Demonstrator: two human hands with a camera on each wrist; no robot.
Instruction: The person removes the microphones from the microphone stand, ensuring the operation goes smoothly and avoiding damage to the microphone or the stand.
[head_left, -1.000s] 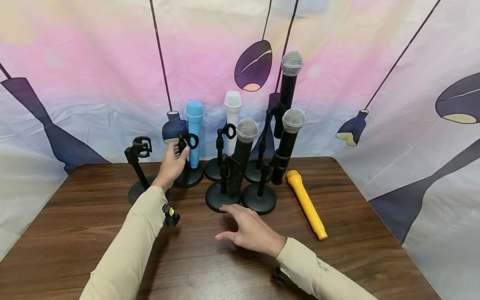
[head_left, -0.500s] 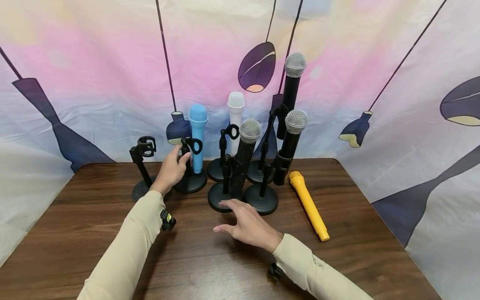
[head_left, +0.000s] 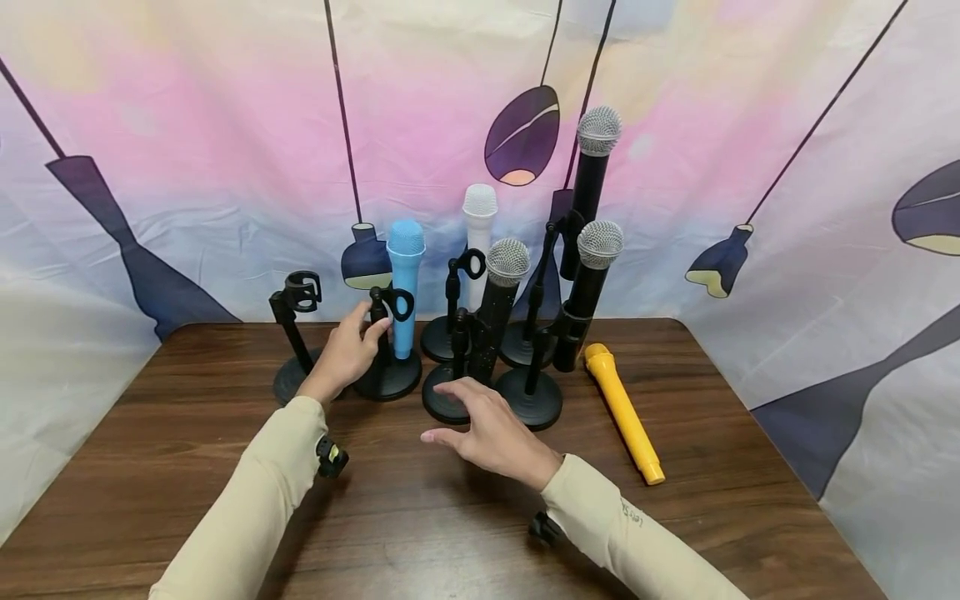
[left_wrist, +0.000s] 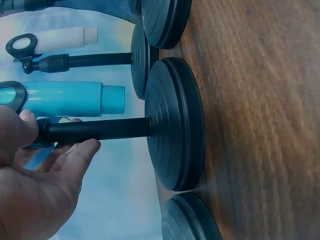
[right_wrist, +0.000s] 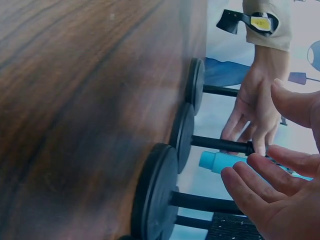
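Note:
My left hand (head_left: 347, 354) holds the upright of a black desk microphone stand (left_wrist: 175, 130), thumb and fingers around the pole just below its clip. In that stand's ring hangs a light blue microphone (head_left: 406, 258), upright, its lower end above the round base. My right hand (head_left: 498, 433) hovers with fingers apart and nothing in it, just in front of a stand bearing a black microphone with a silver grille (head_left: 497, 308). Left of my left hand stands a black stand with an empty clip (head_left: 303, 292). In the right wrist view, both hands show.
Behind stands a white microphone (head_left: 480, 208) in its stand. Two more black microphones with silver heads, a taller one (head_left: 592, 175) and a nearer one (head_left: 588, 283), stand to the right. A yellow microphone (head_left: 624, 412) lies on the wooden table (head_left: 420, 542). A printed cloth hangs behind.
The stand with the blue microphone has come nearer to me with my left hand, away from the back edge. My right hand has barely moved. The view has shifted slightly.

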